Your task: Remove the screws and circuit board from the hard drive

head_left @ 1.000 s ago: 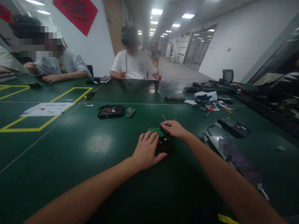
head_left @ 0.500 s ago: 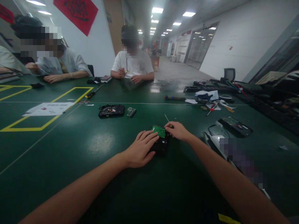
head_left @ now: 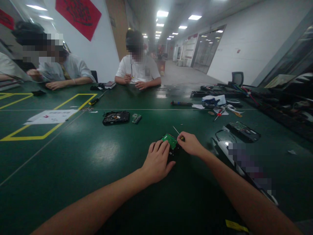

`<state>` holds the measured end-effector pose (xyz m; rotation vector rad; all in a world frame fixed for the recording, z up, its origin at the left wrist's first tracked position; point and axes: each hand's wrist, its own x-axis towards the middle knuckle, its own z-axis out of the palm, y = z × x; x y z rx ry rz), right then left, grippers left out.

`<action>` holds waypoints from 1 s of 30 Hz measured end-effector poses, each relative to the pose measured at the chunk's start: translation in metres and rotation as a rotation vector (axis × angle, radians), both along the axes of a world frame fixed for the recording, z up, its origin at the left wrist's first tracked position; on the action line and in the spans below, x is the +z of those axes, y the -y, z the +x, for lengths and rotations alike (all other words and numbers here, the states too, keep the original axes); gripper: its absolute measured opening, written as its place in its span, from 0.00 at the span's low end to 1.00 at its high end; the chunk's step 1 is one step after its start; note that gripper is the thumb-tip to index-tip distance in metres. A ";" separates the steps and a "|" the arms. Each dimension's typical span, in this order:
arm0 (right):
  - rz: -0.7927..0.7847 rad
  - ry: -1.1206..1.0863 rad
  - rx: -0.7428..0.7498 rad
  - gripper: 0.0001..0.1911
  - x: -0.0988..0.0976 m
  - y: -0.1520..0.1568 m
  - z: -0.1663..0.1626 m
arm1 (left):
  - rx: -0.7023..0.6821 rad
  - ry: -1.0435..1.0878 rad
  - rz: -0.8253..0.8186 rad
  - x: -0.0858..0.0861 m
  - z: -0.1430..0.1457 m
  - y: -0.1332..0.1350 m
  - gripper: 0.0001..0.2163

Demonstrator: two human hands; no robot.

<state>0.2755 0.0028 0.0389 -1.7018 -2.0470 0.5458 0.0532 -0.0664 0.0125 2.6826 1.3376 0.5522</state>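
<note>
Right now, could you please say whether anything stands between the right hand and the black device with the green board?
Nothing visible does: the right hand, its grip closed on a screwdriver, is at the right edge of the black device. The left hand covers part of its left side.

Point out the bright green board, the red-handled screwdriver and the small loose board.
Bright green board [head_left: 171, 141]: head view, uncovered face.
Red-handled screwdriver [head_left: 219, 114]: head view, the handle.
Small loose board [head_left: 136, 118]: head view, upper side.

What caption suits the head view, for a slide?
Left hand on a black device with a green circuit board; right hand holding a screwdriver.
</note>
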 end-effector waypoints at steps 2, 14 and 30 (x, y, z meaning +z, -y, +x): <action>-0.008 0.005 0.003 0.05 -0.001 0.003 0.002 | -0.016 -0.003 0.003 0.001 -0.006 -0.002 0.31; 0.008 -0.014 0.186 0.06 0.000 0.016 -0.004 | -0.125 -0.119 0.009 0.007 -0.065 -0.029 0.31; 0.062 -0.032 0.282 0.03 -0.010 -0.001 -0.017 | 0.021 0.028 0.081 -0.002 -0.004 -0.034 0.20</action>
